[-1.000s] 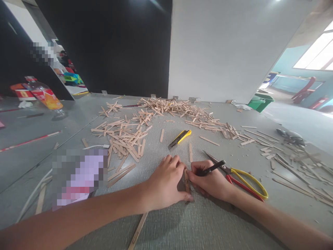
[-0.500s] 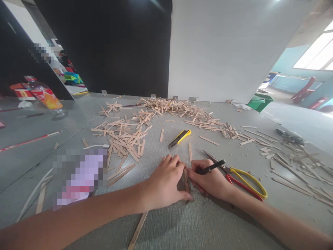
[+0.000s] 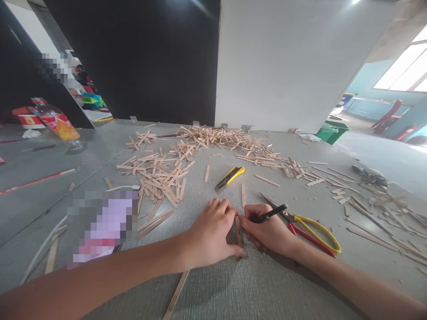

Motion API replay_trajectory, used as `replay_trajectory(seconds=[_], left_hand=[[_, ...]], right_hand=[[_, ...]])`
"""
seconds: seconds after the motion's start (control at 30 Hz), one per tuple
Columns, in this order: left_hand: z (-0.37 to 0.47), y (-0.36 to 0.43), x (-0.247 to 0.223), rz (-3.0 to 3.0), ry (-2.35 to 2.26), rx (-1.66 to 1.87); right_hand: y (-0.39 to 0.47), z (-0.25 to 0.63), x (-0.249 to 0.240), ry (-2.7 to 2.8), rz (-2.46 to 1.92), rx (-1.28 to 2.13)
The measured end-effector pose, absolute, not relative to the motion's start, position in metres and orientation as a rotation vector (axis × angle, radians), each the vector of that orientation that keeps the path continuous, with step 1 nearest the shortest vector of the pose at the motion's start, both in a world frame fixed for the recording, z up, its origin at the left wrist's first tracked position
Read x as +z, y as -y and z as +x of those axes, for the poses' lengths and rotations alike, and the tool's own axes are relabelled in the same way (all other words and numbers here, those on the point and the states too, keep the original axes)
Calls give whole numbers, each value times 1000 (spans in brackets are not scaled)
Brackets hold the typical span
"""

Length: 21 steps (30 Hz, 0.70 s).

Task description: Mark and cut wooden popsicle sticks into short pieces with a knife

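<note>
Under my left hand (image 3: 211, 240), a short wooden craft stick (image 3: 238, 232) lies pinned to the table, fingers at its far end and thumb at its near end. Dark marks show on the stick. My right hand (image 3: 271, 232) is closed around a black pen (image 3: 271, 213) beside the stick; the pen's tip is hidden by the fingers. Just beyond lies another craft stick (image 3: 243, 194). A yellow utility knife (image 3: 230, 178) rests farther up. Scissors (image 3: 315, 231) with one yellow and one red handle lie partly behind my right hand. A long stick (image 3: 176, 295) sits below my left wrist.
Heaps of craft sticks (image 3: 163, 178) spread across the grey table (image 3: 207, 209), with cut strips (image 3: 373, 218) at right. A drink bottle (image 3: 58, 122) stands far left, near a blurred-out purple item (image 3: 110, 222). Black (image 3: 150, 58) and white (image 3: 283, 62) panels rise behind.
Both hands keep nearly the same pose on the stick and pen. The view has shifted very slightly; nothing has been picked up or let go.
</note>
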<state>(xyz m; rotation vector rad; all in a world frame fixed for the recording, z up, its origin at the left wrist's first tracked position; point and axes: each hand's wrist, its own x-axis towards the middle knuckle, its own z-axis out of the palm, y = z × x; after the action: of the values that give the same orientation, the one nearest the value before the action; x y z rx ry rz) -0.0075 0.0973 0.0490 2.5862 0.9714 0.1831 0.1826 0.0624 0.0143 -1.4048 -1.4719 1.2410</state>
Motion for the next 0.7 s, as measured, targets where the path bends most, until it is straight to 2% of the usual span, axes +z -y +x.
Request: replay_trajectory(seconds=[0.7], left_hand=[[-9, -98, 45, 2598, -962, 214]], right_hand=[[-62, 183, 14, 1497, -1397, 1214]])
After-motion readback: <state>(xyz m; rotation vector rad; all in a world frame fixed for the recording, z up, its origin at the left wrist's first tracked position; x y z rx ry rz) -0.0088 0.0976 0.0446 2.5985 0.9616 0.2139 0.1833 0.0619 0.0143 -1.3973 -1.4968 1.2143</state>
